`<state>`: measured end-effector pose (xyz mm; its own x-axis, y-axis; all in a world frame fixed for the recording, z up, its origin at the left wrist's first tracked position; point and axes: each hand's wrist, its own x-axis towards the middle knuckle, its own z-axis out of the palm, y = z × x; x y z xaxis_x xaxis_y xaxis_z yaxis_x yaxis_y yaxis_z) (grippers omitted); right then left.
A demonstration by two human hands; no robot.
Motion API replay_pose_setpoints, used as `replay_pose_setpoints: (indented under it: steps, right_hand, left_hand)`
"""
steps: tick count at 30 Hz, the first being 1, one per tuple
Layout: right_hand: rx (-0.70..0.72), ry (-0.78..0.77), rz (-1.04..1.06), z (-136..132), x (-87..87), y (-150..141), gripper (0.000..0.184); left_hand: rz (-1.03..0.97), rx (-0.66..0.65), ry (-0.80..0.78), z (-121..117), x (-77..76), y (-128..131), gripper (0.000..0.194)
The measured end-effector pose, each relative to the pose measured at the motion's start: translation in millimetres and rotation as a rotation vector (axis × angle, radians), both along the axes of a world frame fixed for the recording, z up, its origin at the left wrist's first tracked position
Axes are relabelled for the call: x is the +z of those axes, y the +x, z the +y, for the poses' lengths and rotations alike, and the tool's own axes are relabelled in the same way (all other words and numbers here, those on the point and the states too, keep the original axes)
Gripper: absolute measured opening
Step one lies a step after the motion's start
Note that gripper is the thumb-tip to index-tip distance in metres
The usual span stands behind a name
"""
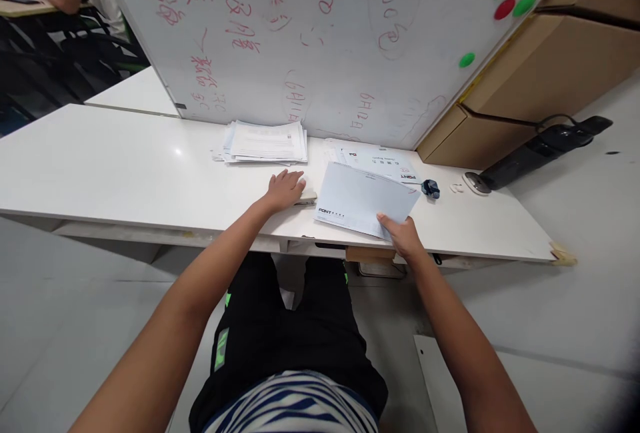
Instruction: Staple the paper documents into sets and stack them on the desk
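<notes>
My right hand [404,236] pinches the near right corner of a pale blue envelope [363,197] printed with a small logo, which lies tilted on the white table [125,166]. My left hand [285,189] is closed over a small beige object [306,199] on the table, just left of the envelope. More envelopes or printed sheets [380,161] lie behind the held envelope. A stack of printed papers [267,142] sits farther back, left of centre.
A whiteboard [310,33] with red writing and coloured magnets stands along the table's back edge. A small dark clip [431,188] and a round white object [474,182] lie at the right. Cardboard boxes [540,66] and a black power strip [545,146] are beyond. Another person sits far left.
</notes>
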<state>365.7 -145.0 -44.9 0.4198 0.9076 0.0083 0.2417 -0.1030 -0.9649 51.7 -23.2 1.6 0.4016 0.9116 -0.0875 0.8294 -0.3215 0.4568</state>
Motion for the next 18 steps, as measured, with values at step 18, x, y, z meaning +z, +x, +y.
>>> replay_pose_setpoints:
  steps: [18]
  right_hand:
    - [-0.018, 0.029, -0.012, -0.3, -0.6, -0.7, 0.039]
  left_hand:
    - [0.0, 0.008, -0.001, -2.2, 2.7, 1.4, 0.062]
